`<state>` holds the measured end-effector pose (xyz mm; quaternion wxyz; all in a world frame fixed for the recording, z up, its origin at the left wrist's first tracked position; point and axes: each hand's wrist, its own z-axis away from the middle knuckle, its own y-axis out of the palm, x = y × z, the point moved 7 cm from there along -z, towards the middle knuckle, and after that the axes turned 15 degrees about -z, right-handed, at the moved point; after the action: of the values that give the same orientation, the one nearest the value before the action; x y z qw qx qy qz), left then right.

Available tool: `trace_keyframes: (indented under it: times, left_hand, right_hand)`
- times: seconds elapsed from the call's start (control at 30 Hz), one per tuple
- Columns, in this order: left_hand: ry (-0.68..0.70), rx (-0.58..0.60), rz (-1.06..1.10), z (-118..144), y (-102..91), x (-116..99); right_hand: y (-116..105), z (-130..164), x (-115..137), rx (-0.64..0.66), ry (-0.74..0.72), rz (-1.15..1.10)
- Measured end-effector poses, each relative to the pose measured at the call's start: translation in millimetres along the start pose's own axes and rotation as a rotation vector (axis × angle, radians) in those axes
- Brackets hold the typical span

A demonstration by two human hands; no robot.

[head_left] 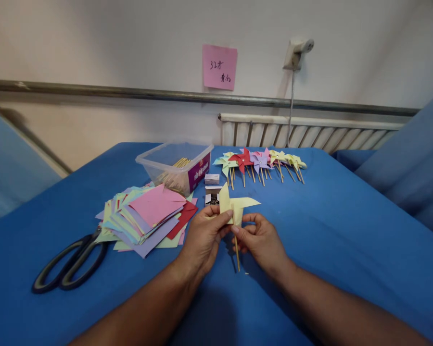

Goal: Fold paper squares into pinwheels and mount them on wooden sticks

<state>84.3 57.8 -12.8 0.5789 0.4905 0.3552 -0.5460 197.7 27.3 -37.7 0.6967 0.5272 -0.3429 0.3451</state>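
Both hands meet over the blue desk [328, 230], just in front of the small white boxes [212, 188], which serve as the landmark here. The left hand [202, 240] is closed on the lower edge of a pale yellow pinwheel [234, 204], thumb and fingertips pinching the paper where the blades meet. The right hand [261, 240] is closed on the top of the wooden stick [236, 252], which hangs down from the pinwheel toward the desk.

Left of the boxes lies a stack of coloured paper squares [147, 216], and further left a pair of black scissors [70, 264]. Just behind the boxes stands a clear plastic tub [175, 163] holding more sticks. Behind and to the right of the boxes lies a row of finished pinwheels [260, 161].

The risk, as I judge it, sits at the joint: the paper is thin, so a hard pinch could crease a blade or tear the centre. The stick is slim, and twisting it could loosen it or snap it. Whether a pin is already in place cannot be told.
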Motion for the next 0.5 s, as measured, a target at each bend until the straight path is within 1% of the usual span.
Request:
trace_keyframes:
  times: [0.17,0.3,0.5]
  left_hand:
    - [-0.003,-0.009,-0.037,-2.8,-3.8,-2.4]
    - [0.022,0.012,-0.089,-4.2,-4.0,-7.0]
    - [0.053,0.004,-0.142,-4.6,-2.9,-8.0]
  right_hand:
    - [1.4,-1.9,0.4,0.043,-0.002,-0.012]
    - [2.7,-2.3,0.8,0.072,0.009,-0.003]
    - [4.7,-1.9,-2.0,0.089,0.037,0.012]
